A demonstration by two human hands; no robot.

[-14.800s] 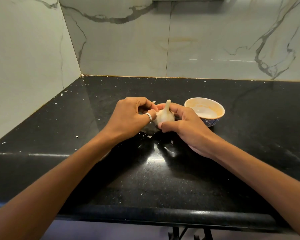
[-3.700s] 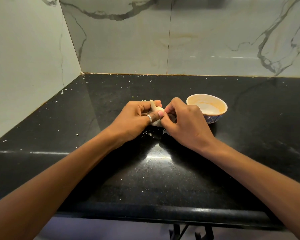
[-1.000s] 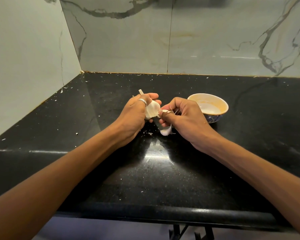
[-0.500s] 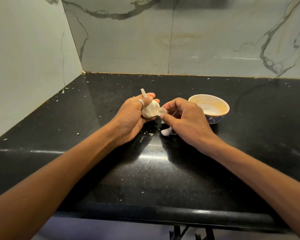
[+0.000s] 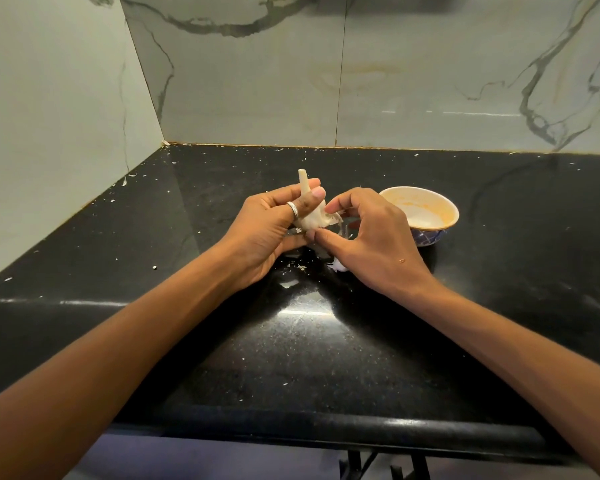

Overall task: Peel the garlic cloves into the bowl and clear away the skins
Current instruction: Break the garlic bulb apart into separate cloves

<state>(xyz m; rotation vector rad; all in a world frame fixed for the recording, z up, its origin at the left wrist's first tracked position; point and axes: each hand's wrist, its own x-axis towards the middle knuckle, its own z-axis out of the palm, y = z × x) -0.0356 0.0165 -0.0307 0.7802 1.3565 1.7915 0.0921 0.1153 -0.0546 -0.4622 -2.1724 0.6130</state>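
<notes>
Fingers (image 5: pixel 278 199) of the left hand (image 5: pixel 264 237) curl round the garlic bulb (image 5: pixel 310 220), stem up, thumb pressed on its front. Just right of them, the right hand (image 5: pixel 374 244) pinches papery skin (image 5: pixel 335 218) at the bulb's side. A white scrap (image 5: pixel 340 267) lies on the desk (image 5: pixel 291 348) beneath that hand; the bowl (image 5: pixel 426 237) stands just beyond it, farther right.

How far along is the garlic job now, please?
Done: almost nothing; no clove shows in the bowl. In hand: the left hand grips the garlic, and the right hand pinches its skin. Left: peel the cloves into the bowl, then clear the scraps off the counter.
</notes>
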